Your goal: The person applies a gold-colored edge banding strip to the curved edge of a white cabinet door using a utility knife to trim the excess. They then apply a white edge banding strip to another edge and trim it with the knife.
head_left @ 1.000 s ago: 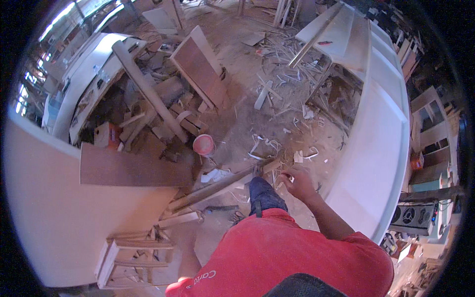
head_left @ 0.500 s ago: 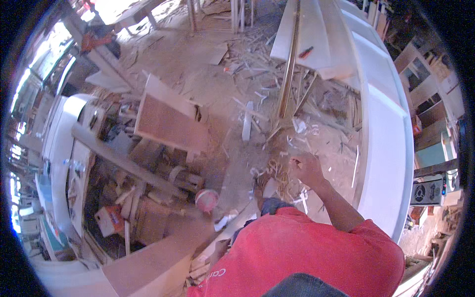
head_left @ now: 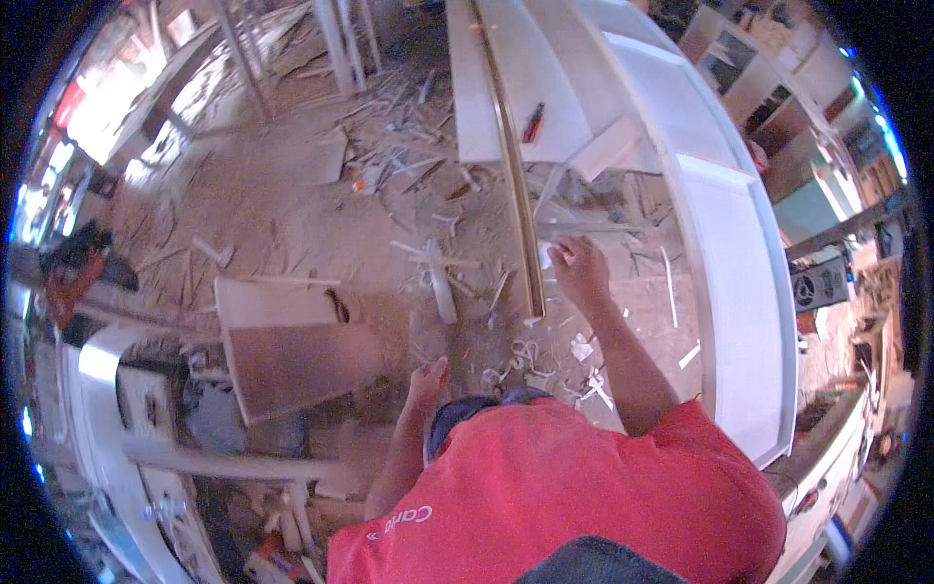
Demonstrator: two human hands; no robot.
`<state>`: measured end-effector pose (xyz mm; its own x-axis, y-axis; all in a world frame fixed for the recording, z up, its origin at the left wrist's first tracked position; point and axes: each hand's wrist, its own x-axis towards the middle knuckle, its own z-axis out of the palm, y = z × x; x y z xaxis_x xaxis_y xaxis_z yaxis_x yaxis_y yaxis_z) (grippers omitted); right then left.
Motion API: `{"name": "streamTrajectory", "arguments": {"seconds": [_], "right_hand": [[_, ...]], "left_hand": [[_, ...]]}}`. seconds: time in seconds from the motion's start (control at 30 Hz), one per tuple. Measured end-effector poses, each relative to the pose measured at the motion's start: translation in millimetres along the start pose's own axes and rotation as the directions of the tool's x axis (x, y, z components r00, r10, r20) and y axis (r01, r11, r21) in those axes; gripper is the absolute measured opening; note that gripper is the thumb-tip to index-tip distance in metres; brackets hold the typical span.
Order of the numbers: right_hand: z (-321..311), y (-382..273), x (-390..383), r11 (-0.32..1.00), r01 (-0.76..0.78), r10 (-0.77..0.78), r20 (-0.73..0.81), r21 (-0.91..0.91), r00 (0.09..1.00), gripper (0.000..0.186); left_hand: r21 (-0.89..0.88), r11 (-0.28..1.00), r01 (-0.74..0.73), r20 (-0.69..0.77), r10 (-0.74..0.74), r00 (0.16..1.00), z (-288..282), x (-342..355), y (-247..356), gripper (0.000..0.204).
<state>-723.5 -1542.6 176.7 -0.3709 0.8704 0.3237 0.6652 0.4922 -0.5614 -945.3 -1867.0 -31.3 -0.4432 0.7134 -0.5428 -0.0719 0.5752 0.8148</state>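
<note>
My right hand is raised beside the lower end of a long narrow gold-brown strip, its fingers loosely bent and apart, with nothing visible in them. A small gap seems to separate hand and strip. The strip lies partly along a white panel, its near end reaching past the panel's edge. On that panel rests a small red and black hand tool, its exact kind unclear. Lower and to the left, my left hand hangs in front of my body; its fingers are too small and blurred to read.
Along the right stands a long white shelved frame. A brown-faced board is at the left, near a curved white piece. Wood offcuts and shavings litter the floor. A speaker-like box sits far right.
The view has swung right and forward, so the strip's end is closer to me. My right hand has opened from a fist-like curl, and my left hand has come out into sight.
</note>
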Motion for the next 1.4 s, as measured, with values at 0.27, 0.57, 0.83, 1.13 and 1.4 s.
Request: {"name": "streamTrajectory", "arguments": {"seconds": [0.27, 0.57, 0.83, 1.13, 1.4], "right_hand": [[11, 37, 60, 0.966, -0.189, 0.173, -0.102, -0.178, 0.980, 0.023], [81, 129, 264, 0.915, 0.307, -0.269, 0.173, -0.263, 0.948, 0.035], [107, 120, 325, 0.928, 0.191, 0.028, 0.571, -0.320, 0.821, 0.054], [126, 125, 317, 0.914, 0.154, 0.063, 0.504, -0.377, 0.862, 0.061], [149, 141, 323, 0.923, 0.144, 0.068, 0.519, -0.357, 0.852, 0.061]], "left_hand": [[-0.204, 0.971, 0.123, 0.450, -0.019, 0.893, 38, 82, 157, 0.065], [-0.375, 0.857, 0.354, 0.445, -0.169, 0.880, 130, 121, 220, 0.060], [-0.612, 0.690, 0.387, 0.406, -0.146, 0.902, 171, 110, 246, 0.036], [-0.619, 0.745, 0.247, 0.308, -0.059, 0.949, 154, 69, 297, 0.027], [-0.530, 0.834, 0.156, 0.252, -0.020, 0.967, 129, 46, 324, 0.027]]}}
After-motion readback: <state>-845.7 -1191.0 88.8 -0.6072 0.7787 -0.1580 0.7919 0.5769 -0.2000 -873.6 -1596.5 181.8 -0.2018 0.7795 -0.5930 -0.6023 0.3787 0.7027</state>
